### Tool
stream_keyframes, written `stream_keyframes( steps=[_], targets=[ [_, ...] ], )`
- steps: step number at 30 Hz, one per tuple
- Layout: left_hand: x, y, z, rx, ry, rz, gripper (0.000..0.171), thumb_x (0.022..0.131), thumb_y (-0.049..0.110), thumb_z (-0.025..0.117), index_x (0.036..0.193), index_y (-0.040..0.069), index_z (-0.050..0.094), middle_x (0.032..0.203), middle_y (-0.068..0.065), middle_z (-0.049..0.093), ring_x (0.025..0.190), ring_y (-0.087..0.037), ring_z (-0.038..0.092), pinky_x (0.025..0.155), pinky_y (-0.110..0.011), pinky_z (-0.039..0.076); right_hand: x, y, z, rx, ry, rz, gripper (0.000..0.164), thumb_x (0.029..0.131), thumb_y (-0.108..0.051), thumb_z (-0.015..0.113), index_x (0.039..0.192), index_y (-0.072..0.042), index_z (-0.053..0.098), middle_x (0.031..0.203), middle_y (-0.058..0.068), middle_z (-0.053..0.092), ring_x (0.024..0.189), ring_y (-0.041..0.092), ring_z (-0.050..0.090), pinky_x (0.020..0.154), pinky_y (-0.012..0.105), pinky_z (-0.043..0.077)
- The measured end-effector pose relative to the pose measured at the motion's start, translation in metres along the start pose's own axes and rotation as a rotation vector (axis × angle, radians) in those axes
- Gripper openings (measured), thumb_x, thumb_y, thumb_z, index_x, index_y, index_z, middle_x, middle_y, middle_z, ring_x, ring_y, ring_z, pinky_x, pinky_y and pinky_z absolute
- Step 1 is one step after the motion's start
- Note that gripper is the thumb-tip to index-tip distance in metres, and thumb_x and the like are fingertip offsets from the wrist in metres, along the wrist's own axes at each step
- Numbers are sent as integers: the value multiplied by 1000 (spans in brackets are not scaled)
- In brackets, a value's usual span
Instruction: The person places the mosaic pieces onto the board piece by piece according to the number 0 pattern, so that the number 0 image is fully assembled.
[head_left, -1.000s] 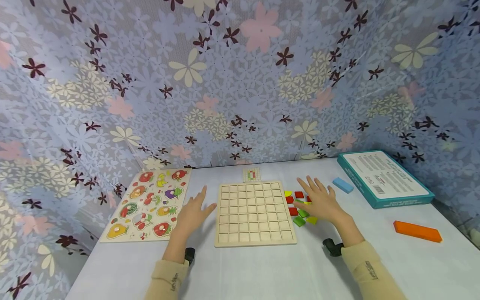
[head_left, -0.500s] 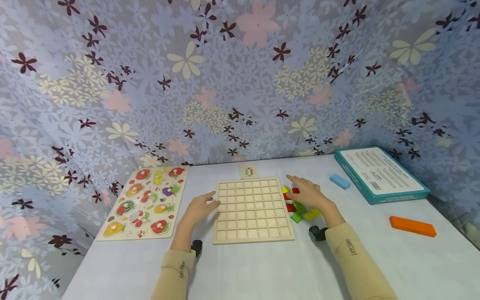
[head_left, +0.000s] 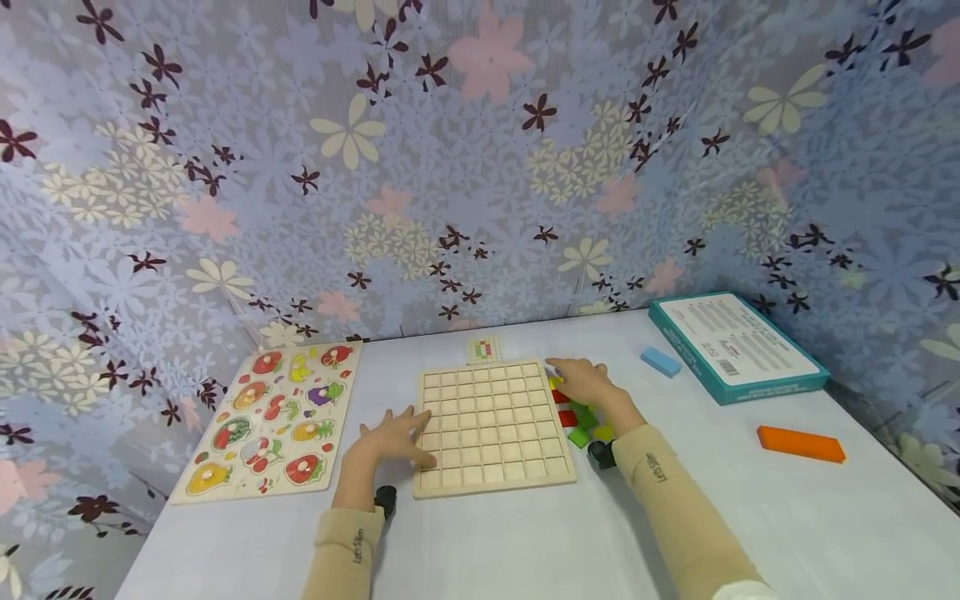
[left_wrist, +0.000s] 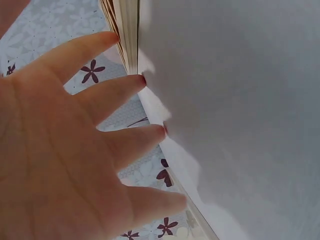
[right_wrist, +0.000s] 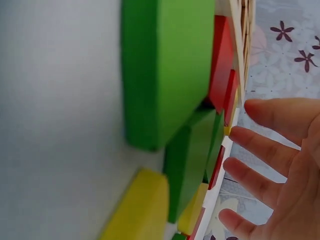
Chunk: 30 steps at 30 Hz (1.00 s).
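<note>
A square wooden grid board (head_left: 491,429) lies on the white table. My left hand (head_left: 390,442) is at its left edge with fingers spread; the left wrist view shows straight fingers beside the board's rim (left_wrist: 127,35), and whether they touch it I cannot tell. Over the far right corner of the board hovers my right hand (head_left: 588,385), above loose flat pieces: red (head_left: 567,418), green (head_left: 578,437) and yellow (head_left: 603,432). In the right wrist view its fingers (right_wrist: 265,150) stretch out holding nothing, with a green piece (right_wrist: 170,65) close to the camera. My right hand partly hides the pieces.
Behind the board lies a small pattern card (head_left: 483,350). A fruit puzzle board (head_left: 270,421) is at the left. To the right are a blue block (head_left: 661,362), a teal-edged box (head_left: 738,346) and an orange bar (head_left: 801,443). A flowered cloth (head_left: 480,208) hangs behind the table.
My right hand has moved left across the pieces toward the board's far right corner. My left hand has come to the board's left edge, lower down. The view has shifted slightly right.
</note>
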<state>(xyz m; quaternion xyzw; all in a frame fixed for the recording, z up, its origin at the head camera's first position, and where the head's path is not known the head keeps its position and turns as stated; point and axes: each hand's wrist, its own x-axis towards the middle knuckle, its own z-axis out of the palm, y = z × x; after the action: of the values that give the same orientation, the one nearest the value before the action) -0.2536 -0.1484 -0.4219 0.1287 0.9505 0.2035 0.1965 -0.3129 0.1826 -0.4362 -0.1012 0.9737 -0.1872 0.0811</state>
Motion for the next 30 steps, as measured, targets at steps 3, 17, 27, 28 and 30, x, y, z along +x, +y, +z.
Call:
stream_keyframes(
  steps=[3, 17, 27, 28, 30],
  targets=[
    [0, -1, 2, -16, -8, 0, 84, 72, 34, 76, 143, 15, 35, 151, -18, 19, 135, -50, 6, 94, -78, 0, 3, -2, 0, -43, 11, 10, 51, 90, -11, 54, 139, -10, 42, 125, 16, 57, 113, 38, 51, 90, 63, 29],
    [-2, -4, -3, -24, -19, 21, 92, 65, 26, 83, 143, 15, 35, 152, -17, 17, 135, -50, 6, 92, -79, 4, 5, -8, -2, -62, 60, 3, 45, 88, -3, 55, 132, -12, 51, 111, 13, 60, 102, 33, 56, 90, 64, 30],
    [1, -8, 2, -29, -18, 13, 91, 65, 27, 83, 143, 16, 36, 152, -17, 19, 136, -49, 7, 93, -78, 5, 2, -4, 0, -45, 86, -51, 20, 87, -1, 56, 101, -8, 70, 100, 11, 59, 98, 33, 56, 85, 57, 39],
    [1, -8, 3, -30, -17, 10, 91, 65, 28, 83, 143, 16, 37, 152, -16, 19, 136, -49, 7, 94, -78, 5, 2, -3, 1, -45, 85, -57, 19, 87, -1, 57, 100, -7, 70, 100, 11, 60, 97, 33, 56, 84, 57, 40],
    [1, -8, 4, -32, -16, 10, 91, 65, 28, 83, 142, 16, 37, 152, -16, 20, 136, -49, 8, 94, -78, 5, 3, -2, 2, -44, 83, -57, 18, 87, -1, 57, 98, -7, 70, 99, 10, 61, 96, 33, 57, 85, 56, 41]
  ],
)
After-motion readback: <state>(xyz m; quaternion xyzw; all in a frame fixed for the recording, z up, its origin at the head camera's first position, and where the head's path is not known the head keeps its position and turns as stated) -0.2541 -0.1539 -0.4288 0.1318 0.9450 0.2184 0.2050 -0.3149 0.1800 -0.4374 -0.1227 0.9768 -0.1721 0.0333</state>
